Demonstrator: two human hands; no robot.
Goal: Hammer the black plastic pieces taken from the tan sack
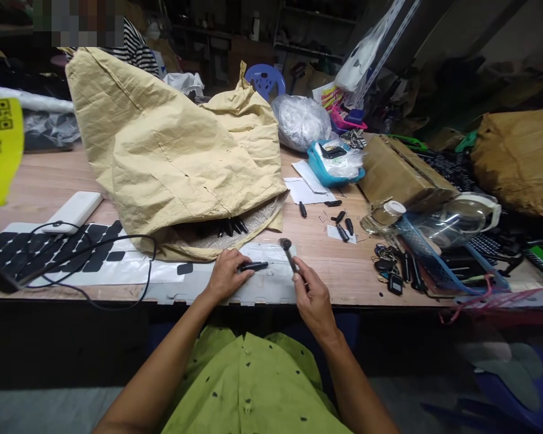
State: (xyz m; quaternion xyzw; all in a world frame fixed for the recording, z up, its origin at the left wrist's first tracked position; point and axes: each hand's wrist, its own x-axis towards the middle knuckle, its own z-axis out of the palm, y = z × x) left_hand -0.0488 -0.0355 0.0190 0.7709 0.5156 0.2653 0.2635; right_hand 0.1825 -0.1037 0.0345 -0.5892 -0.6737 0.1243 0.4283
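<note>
My left hand (226,272) is closed on a small black oblong part (254,266) that rests on a clear plastic sheet (271,283) at the table's front edge. My right hand (311,295) grips a thin dark tool with a rounded head (286,248), its tip pointing up and to the left, a short way right of the black part. Just behind both hands a large tan paper sack (176,150) lies on its side, with several more black parts (233,226) showing in its open mouth.
A white power bank (73,211) with a black cable lies on a black-patterned sheet (49,250) at the left. Loose black parts (344,228), a blue tray (332,163), a brown box (398,172) and a plastic basket (438,253) crowd the right. A person in stripes (136,48) sits behind.
</note>
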